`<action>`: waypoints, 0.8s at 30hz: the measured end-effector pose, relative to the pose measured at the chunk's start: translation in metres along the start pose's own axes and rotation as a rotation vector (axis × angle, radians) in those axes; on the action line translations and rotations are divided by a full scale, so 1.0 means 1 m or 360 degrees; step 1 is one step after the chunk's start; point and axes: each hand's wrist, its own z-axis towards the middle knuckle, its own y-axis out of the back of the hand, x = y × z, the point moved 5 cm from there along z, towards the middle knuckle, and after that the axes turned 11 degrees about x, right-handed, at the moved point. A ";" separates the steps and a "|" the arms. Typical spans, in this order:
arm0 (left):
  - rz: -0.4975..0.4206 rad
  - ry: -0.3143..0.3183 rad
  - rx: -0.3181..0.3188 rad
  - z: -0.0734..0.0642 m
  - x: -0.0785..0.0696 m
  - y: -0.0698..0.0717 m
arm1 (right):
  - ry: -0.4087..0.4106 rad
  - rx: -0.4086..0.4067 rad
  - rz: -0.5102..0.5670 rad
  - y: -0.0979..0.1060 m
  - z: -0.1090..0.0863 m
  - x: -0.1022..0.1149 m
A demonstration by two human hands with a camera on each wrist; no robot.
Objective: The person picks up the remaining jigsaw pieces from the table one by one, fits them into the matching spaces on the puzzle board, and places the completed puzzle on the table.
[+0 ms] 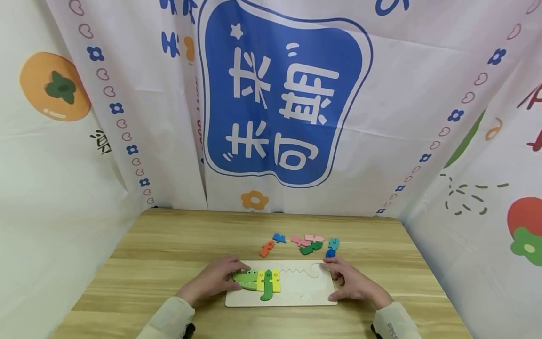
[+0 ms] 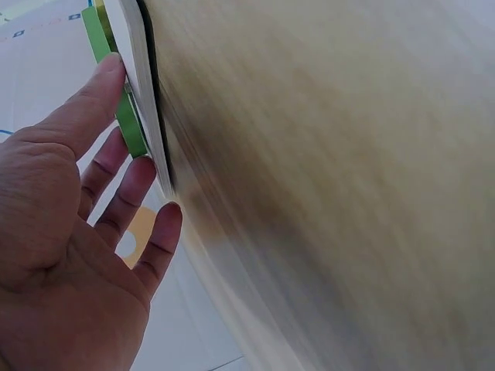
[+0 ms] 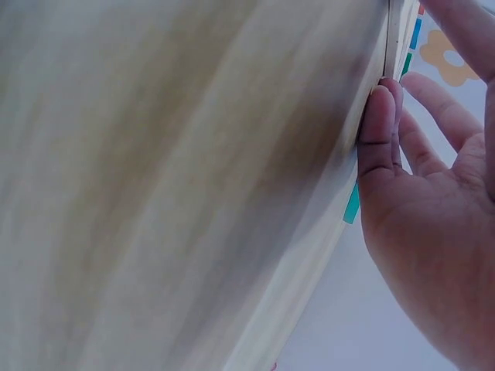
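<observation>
A pale wooden puzzle board (image 1: 245, 299) lies flat on the table between both hands. Its left half bears a green crocodile head (image 1: 245, 279), a yellow piece (image 1: 276, 281) and a green leg piece (image 1: 267, 288); the right half is an unfilled recess with a wavy outline. My left hand (image 1: 215, 278) is at the board's left end, thumb and forefinger spread about the head; in the left wrist view its thumb touches the green edge. At the right end, my right hand (image 1: 355, 281) rests with spread fingers touching the board's edge and corner.
Behind the board lie loose puzzle pieces: orange (image 1: 267, 248), blue (image 1: 279, 238), pink (image 1: 314, 238), dark green (image 1: 311, 248), teal (image 1: 333, 243) and a darker blue one (image 1: 330, 253) close to the right fingers. Printed cloth (image 1: 394, 179) surrounds the wooden table (image 1: 178, 235).
</observation>
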 end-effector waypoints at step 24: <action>-0.0030 -0.0014 -0.0001 0.002 0.001 -0.002 | -0.0018 0.0000 0.0021 0.000 0.000 0.000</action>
